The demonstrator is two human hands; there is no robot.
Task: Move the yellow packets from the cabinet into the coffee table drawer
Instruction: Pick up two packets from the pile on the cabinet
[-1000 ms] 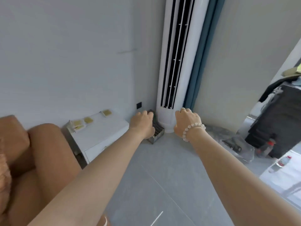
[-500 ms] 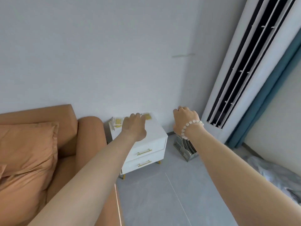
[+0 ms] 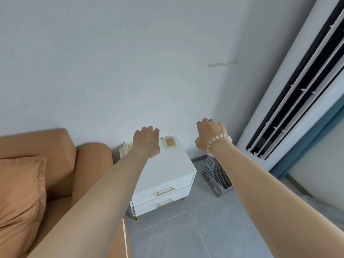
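A small white cabinet with two gold-handled drawers stands against the wall beside the sofa. One yellow packet lies at the back right of its top. More yellow packets sit at the back left, mostly hidden behind my left hand. That hand hovers above the cabinet top with fingers curled down, holding nothing. My right hand, with a bead bracelet, hangs in the air to the right of the cabinet, fingers loosely curled and empty. No coffee table is in view.
An orange sofa with a cushion fills the left. A grey file rack stands on the floor right of the cabinet. A tall white air conditioner and a blue curtain stand at the right.
The view has swung left and closed in on the cabinet. Both hands stay stretched forward, with the left hand now above the cabinet top.
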